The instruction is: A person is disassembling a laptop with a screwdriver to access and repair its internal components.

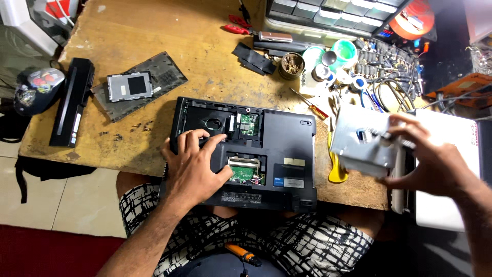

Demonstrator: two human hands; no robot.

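A black laptop (pixel 279 138) lies upside down on the wooden table (pixel 143 41) with its bottom covers off and green circuit boards showing. My left hand (pixel 192 166) rests flat on its left half, fingers spread. My right hand (pixel 433 161) holds a silvery metal drive unit (pixel 359 143) in the air to the right of the laptop, above the table's right edge; the unit looks blurred.
A black battery (pixel 72 102) and a removed cover with a hard drive (pixel 138 84) lie at the left. A red-handled screwdriver (pixel 310 105), a tin of screws (pixel 292 65), tape rolls, pliers and cables crowd the back right. A white device (pixel 448 174) sits at the right.
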